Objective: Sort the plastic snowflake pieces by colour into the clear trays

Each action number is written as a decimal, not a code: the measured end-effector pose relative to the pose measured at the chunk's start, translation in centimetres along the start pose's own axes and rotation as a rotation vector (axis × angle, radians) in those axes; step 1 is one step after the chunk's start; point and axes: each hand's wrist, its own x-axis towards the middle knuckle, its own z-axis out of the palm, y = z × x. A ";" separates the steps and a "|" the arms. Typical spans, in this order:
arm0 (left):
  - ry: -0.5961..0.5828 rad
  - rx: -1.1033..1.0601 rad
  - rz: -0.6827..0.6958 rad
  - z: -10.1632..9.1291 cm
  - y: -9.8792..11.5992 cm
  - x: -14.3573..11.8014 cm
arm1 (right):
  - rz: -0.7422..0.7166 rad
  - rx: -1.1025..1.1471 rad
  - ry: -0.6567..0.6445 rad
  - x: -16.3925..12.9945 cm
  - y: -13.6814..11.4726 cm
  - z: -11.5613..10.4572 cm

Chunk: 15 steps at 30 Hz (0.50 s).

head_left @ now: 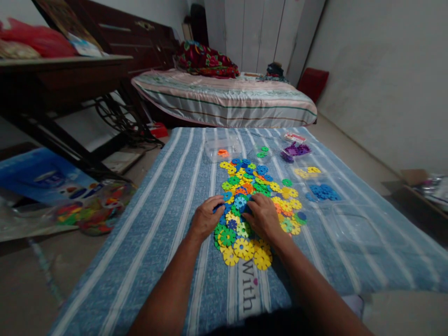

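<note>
My left hand (206,215) and right hand (263,215) rest palm-down on the pile of discs (252,205), fingers curled into it; whether either pinches a piece I cannot tell. The discs are flat, notched plastic flowers in yellow, green, blue and orange. The pile's long axis runs away from me on the striped woven cloth (157,233). Clear tubs (224,149) beyond hold sorted colours, their rims hard to make out.

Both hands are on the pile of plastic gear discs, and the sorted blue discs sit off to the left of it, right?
Not quite: the head view shows the sorted blue discs right of the pile of plastic gear discs. Left hand and right hand do rest on it.
</note>
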 end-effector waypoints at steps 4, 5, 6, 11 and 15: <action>-0.001 -0.001 0.004 0.0 0.0 0.0 | -0.001 0.122 0.062 -0.1 0.0 -0.1; 0.001 -0.003 0.005 0.0 0.0 0.0 | -0.002 0.160 0.079 -0.1 -0.1 -0.2; 0.001 -0.004 0.007 0.0 0.0 0.0 | 0.000 0.197 0.100 -0.1 0.0 -0.3; -0.005 -0.012 0.007 0.0 -0.1 0.0 | 0.063 0.270 0.238 -0.1 1.5 -1.7; -0.003 -0.017 0.006 0.0 -0.2 0.0 | 0.166 0.146 0.389 0.0 5.6 -4.7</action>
